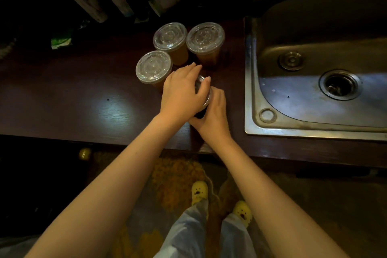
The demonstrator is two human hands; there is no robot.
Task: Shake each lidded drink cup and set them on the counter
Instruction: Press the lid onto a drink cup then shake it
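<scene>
A green packet lies at the far left of the dark wooden surface, near the back edge, with pale paper-wrapped rolls leaning in the shadow behind it. Toward the middle stand three upright drink cups with clear lids and amber liquid. The near-left cup is just in front of the back-left cup, and the back-right cup sits just beside that one, their lids almost touching. In front of this cluster, near the front edge of the surface, both hands hold a fourth cup that shows darker liquid. The left hand lies over its lid, with the fingers draped across the top and the thumb hooked round the rim. The right hand is curled round the cup's body from the near right side. The hands hide the cup's base, so I cannot tell whether it rests on the surface. To the right, a steel sink is set into the surface, with a round stopper and an open drain in its basin. Below, on the floor, two yellow slippers stand on a patterned rug.
</scene>
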